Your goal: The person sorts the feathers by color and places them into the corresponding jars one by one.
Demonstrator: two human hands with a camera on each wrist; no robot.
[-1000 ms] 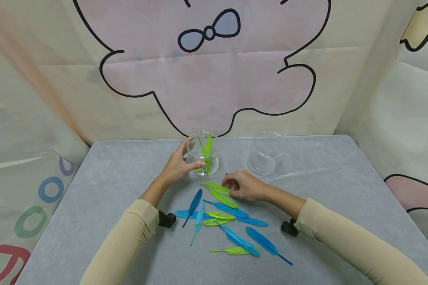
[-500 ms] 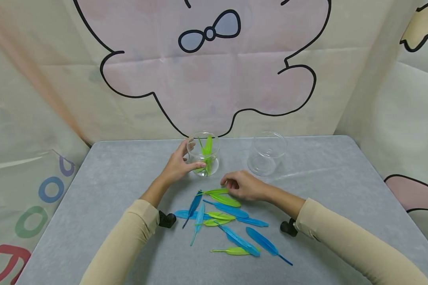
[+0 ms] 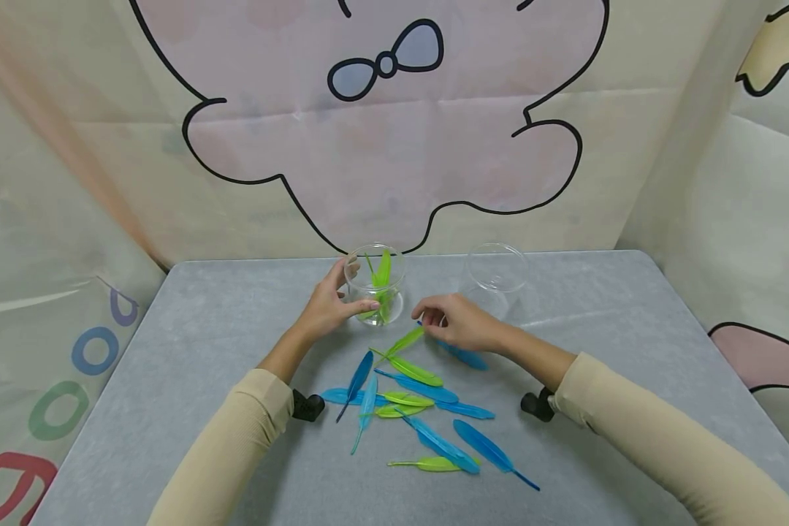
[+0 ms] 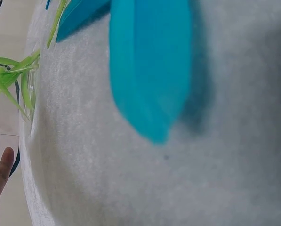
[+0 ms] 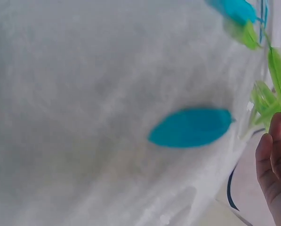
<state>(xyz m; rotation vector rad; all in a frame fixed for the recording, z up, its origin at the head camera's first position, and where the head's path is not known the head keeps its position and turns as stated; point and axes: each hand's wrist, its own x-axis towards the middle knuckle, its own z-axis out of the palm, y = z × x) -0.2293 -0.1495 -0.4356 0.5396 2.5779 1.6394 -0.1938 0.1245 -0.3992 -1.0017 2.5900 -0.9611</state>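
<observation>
At the table's back, my left hand (image 3: pixel 326 307) holds a clear cup (image 3: pixel 397 281), thumb at the front and fingers round the far side. Green feathers (image 3: pixel 383 274) stand inside the cup. To the right of it, my right hand (image 3: pixel 460 321) pinches one end of a green feather (image 3: pixel 408 339), also seen in the right wrist view (image 5: pixel 278 70) at the fingertips. A blue feather (image 3: pixel 467 356) lies beneath that hand. Another green feather (image 3: pixel 414 370) lies just in front. In the left wrist view a blue feather (image 4: pixel 149 61) is close to the camera.
A second clear cup (image 3: pixel 497 270) stands at the back right, partly behind the right hand. Several blue feathers (image 3: pixel 489 446) and green feathers (image 3: pixel 434 463) lie loosely on the grey tabletop (image 3: pixel 237 292), some overlapping. A printed cloth (image 3: pixel 473 168) hangs behind the table.
My right hand has risen slightly and moved back, with the green feather's end drawn up toward the cups. A blue feather under the hand has come into sight. The left hand stays put.
</observation>
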